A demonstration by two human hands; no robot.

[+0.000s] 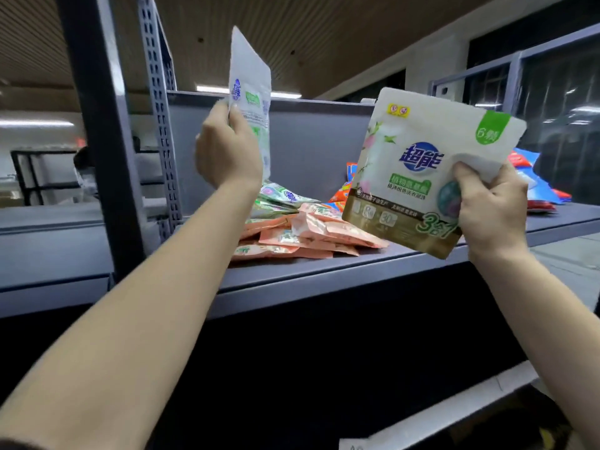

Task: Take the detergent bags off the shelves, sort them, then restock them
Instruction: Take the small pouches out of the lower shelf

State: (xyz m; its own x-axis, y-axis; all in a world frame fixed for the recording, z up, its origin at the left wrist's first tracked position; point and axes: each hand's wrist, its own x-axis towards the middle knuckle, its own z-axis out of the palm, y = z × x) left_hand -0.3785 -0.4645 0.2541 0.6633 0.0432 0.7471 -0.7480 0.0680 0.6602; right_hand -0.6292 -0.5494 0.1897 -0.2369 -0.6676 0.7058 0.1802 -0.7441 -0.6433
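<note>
My left hand point(227, 151) grips a white detergent bag point(250, 92) with green and blue print, held upright and edge-on above the grey shelf point(292, 274). My right hand point(490, 209) grips the lower right corner of a second white bag point(422, 164) with a blue logo, a green corner tab and a gold bottom band, its front facing me. Under them, on the shelf, lies a pile of pink bags point(308, 235) with green-and-white bags point(282, 198) behind it. Orange bags point(344, 193) show partly behind the right-hand bag.
Blue and red bags point(535, 186) lie at the shelf's right end. A perforated grey upright point(159, 125) and a dark post point(97, 131) stand at the left. The shelf has a grey back panel point(308, 141). A lower shelf edge point(454, 410) shows at bottom right.
</note>
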